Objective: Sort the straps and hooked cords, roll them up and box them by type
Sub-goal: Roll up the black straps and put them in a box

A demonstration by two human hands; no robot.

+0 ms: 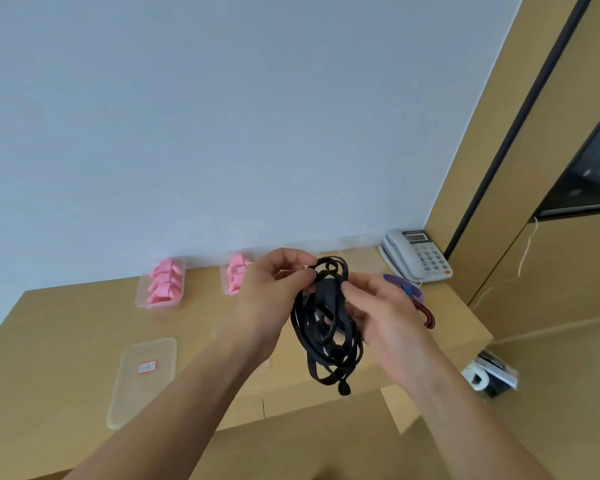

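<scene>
Two bare hands hold a tangled black cord bundle (326,327) above the tabletop (66,341): the left hand (271,299) pinches a top loop, the right hand (385,317) curls round its side. Beyond, at eleven o'clock, two clear boxes (160,289) hold pink rolls; a telephone (416,254) at one o'clock.

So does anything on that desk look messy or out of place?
The black cord bundle held between the left hand and right hand is a loose tangle, not a roll. One clear lid lies off its box. The two boxes of pink rolls look tidy.
</scene>
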